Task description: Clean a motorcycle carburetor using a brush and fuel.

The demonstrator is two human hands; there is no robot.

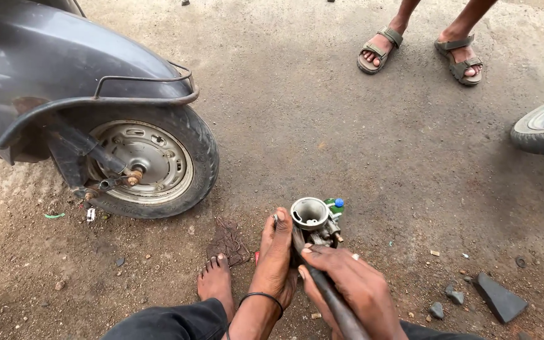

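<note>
The left hand (276, 255) was pressed flat against the side of a grey metal carburettor with a round open throat (310, 214), steadying it just above the dirt ground (360, 145). The right hand (354, 283) was closed around a dark long-handled tool (332, 296), whose tip was set against the carburettor body. One carburettor and one tool were counted. A bare foot (215, 280) was seen beside the left hand. A grey scooter's spoked front wheel (143, 160) stood to the left; two sandalled feet (420, 50) of another person were noted beyond, and a dark flat stone (500, 297) to the right.
</note>
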